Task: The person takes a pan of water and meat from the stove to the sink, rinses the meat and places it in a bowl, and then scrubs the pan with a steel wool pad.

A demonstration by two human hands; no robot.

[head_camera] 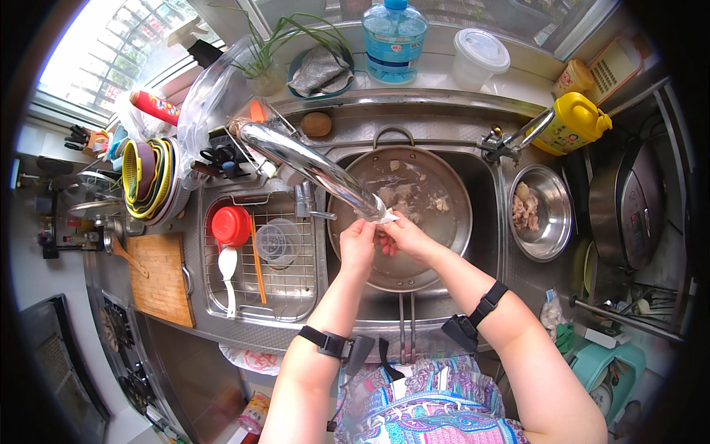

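Both hands meet over a large metal pan (355,166) of cloudy water, set in the right sink basin with its long handle towards me. My left hand (358,243) and my right hand (407,236) are at the spout end of the chrome faucet (316,161). Between their fingertips is a small white piece (389,216), perhaps a cloth or wrap, around the spout tip. Pale bits of food (441,203) lie in the pan. Right of the sink, a steel bowl (549,233) holds pieces of what looks like meat (525,206).
A wire rack (294,294) in the left basin holds a red bowl (231,226), a white rice paddle (228,263) and chopsticks (258,261). A wooden cutting board (161,277) lies farther left. A yellow jug (571,122) and a rice cooker (627,205) stand right.
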